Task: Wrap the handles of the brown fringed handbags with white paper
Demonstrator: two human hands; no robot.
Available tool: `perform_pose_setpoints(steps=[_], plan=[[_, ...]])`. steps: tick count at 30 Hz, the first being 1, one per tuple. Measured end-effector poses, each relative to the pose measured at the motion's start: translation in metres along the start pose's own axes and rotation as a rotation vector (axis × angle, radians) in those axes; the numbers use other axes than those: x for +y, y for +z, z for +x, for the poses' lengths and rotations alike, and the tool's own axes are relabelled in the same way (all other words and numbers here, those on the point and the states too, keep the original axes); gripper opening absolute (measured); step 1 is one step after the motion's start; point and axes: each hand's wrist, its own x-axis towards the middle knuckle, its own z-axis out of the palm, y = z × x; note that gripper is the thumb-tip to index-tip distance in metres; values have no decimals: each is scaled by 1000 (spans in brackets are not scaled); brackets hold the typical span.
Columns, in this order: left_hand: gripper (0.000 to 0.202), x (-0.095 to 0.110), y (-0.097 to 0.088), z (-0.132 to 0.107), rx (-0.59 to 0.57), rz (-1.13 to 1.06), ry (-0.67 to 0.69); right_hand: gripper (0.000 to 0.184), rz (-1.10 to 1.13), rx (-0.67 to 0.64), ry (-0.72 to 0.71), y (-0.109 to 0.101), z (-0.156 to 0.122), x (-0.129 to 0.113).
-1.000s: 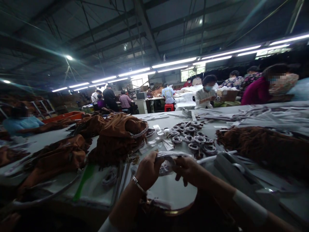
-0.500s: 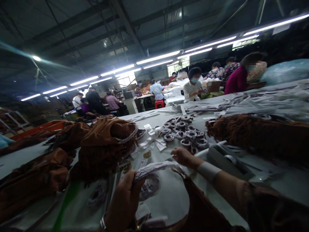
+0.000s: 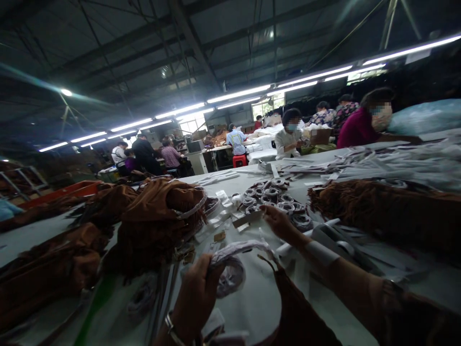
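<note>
My left hand (image 3: 200,293) is closed around a curved strap (image 3: 237,247) with a pale, crinkled wrapping. The strap arches over to a dark brown fabric piece (image 3: 298,307), perhaps a bag, low in the view. My right hand (image 3: 277,221) reaches forward, thumb and fingers pinched together. A thin grey-brown strip (image 3: 247,219) ends at its fingertips; whether they grip it I cannot tell. Just beyond lie several wrapped coils (image 3: 272,192). Another coil (image 3: 230,276) shows beneath the strap. Beside my right forearm stands a grey tape dispenser (image 3: 334,242).
Brown fabric bags are piled on the left (image 3: 158,211), and a fringed brown stack (image 3: 382,206) lies on the right. White wrapped strips (image 3: 406,163) cover the table's far right. Co-workers sit across the table, one in a magenta top (image 3: 356,125).
My right hand has moved slightly forward toward the coils, and a grey-brown strip now shows at its fingertips. My left hand keeps hold of the strap, shifted slightly right.
</note>
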Motion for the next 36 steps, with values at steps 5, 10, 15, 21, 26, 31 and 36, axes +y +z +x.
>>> perform_pose_setpoints(steps=[5, 10, 15, 21, 26, 31, 36], plan=[[38, -1, 7, 3, -7, 17, -43, 37, 366, 72, 36, -58, 3, -55], [39, 0, 9, 7, 12, 52, -29, 50, 649, -25, 156, -69, -51, -124], [29, 6, 11, 10, 21, 80, -4, 49, 550, -381, 363, -31, -114, -153], [25, 12, 11, 7, 41, 41, 1, 49, 599, -532, 733, 16, -152, -166], [23, 19, 14, 1, 83, 93, 16, 28, 467, -447, 901, 32, -152, -169], [22, 23, 20, -4, 131, 193, 71, 24, 507, -417, 939, 39, -146, -171], [15, 23, 24, -8, 210, 325, 138, 22, 567, -307, 890, 48, -145, -173]])
